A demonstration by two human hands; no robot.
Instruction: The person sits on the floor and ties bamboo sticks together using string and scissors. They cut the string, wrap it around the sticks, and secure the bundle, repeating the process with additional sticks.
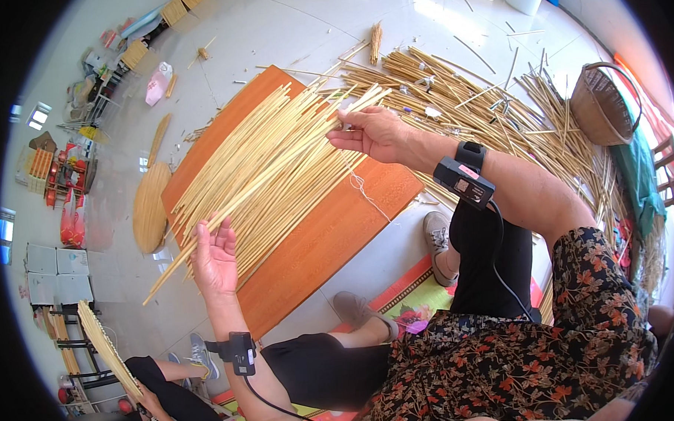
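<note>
Long pale yellow stalks (283,164) run between my two hands, slanting from lower left to upper right. My right hand (375,131) pinches them near their upper end, thumb and forefinger together, the other fingers curled. At their lower end my left hand (216,263) is turned palm up, its fingers loosely curled at the stalks; the fingertips are partly hidden. Beneath lies a wide layer of similar stalks (235,155) on an orange-brown board (302,275). A thin white string (362,186) trails from the layer over the bare part of the board.
Unsorted stalks (459,102) form a large pile on the floor beyond the board. A woven basket (597,108) stands at the right. An oval woven mat (151,209) lies at the left. Lower left, another person's hand (147,401) holds a strip of joined stalks (108,348).
</note>
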